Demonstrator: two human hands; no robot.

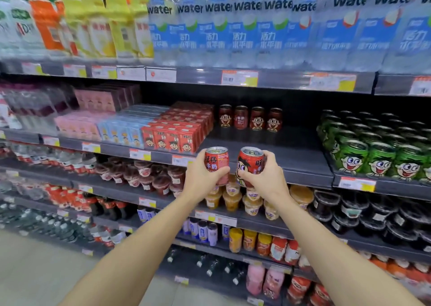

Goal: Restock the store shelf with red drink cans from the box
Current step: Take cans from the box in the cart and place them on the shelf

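Note:
My left hand (202, 179) grips a red drink can (217, 161) upright, and my right hand (263, 177) grips a second red can (250, 163) with a cartoon face, tilted slightly left. Both cans hang side by side just in front of the edge of the dark shelf (279, 152). Several red cans (250, 118) stand in a row at the back of that shelf, with bare shelf surface in front of them. The box is out of view.
Red drink cartons (177, 133) border the bare stretch on the left, green cans (377, 147) on the right. Water bottles (256, 26) fill the shelf above. Jelly cups (233, 198) and bottles fill the lower shelves. The floor (35, 270) shows at lower left.

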